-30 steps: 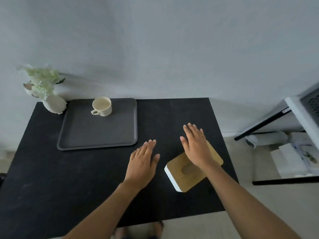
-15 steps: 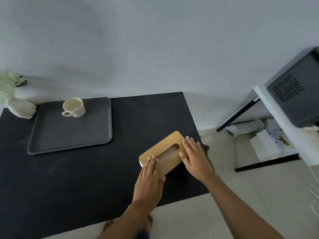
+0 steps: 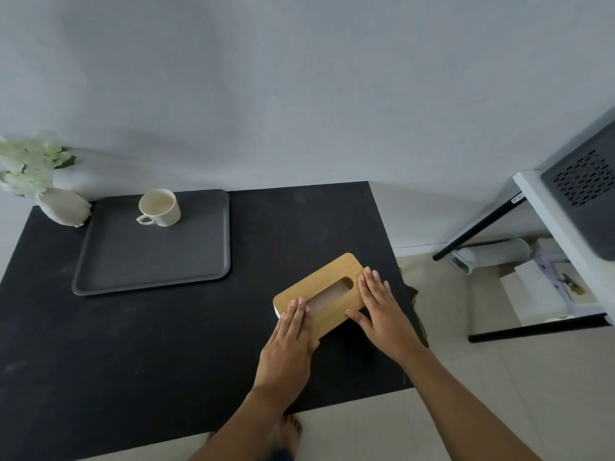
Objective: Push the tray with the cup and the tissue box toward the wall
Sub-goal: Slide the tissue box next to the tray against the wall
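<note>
A dark grey tray [image 3: 149, 261] lies at the back left of the black table [image 3: 133, 361], close to the wall. A cream cup [image 3: 159, 207] stands on the tray's far part. The tissue box [image 3: 324, 281], white with a slotted wooden lid, sits on the table to the right of the tray, off it and turned diagonally. My left hand [image 3: 289, 341] rests on the box's near-left end, fingers flat on the lid. My right hand [image 3: 379, 311] covers the right end, thumb along the near edge.
A pale vase with light green flowers [image 3: 63, 207] stands at the tray's back left corner, against the wall. The table's right edge runs just past the box. A white shelf [image 3: 532, 194] carrying a dark vented device [image 3: 585, 184] stands to the right.
My left hand has come from the bare table onto the box's near-left end, and my right hand has shifted to its right end. Tray and cup have stayed put.
</note>
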